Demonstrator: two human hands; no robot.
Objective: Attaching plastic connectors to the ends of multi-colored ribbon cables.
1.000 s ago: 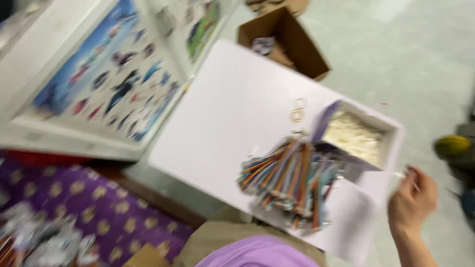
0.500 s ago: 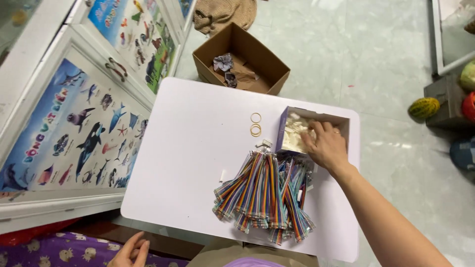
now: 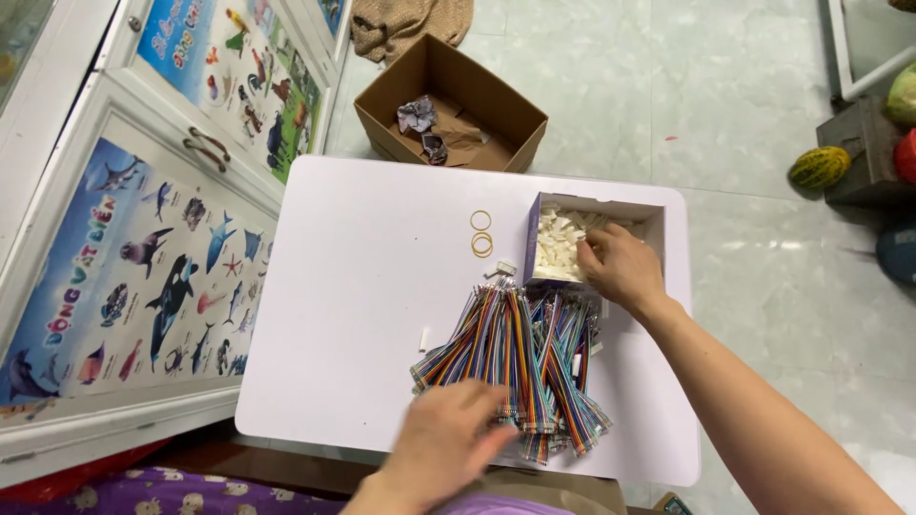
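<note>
A bundle of multicoloured ribbon wires (image 3: 515, 358) lies fanned out on a small white table (image 3: 372, 286). My left hand (image 3: 448, 443) hovers over the near end of the wires with fingers spread, blurred, holding nothing that I can see. My right hand (image 3: 620, 267) reaches into a small open box (image 3: 649, 215) filled with small white plastic connectors (image 3: 558, 243); its fingertips are among the pieces, and what they pinch is hidden. Two or three yellow rubber bands (image 3: 481, 234) lie just left of the box.
A brown cardboard box (image 3: 496, 110) with crumpled scraps sits on the tiled floor beyond the table. A cabinet with sea-animal posters (image 3: 153, 248) stands at left. Melons (image 3: 818, 167) and a dark crate are at the right edge. One loose white piece (image 3: 424, 339) lies on the table.
My left hand has come up from the table's near edge onto the wire bundle. My right hand stays in the connector box. The view has steadied and tilted down slightly.
</note>
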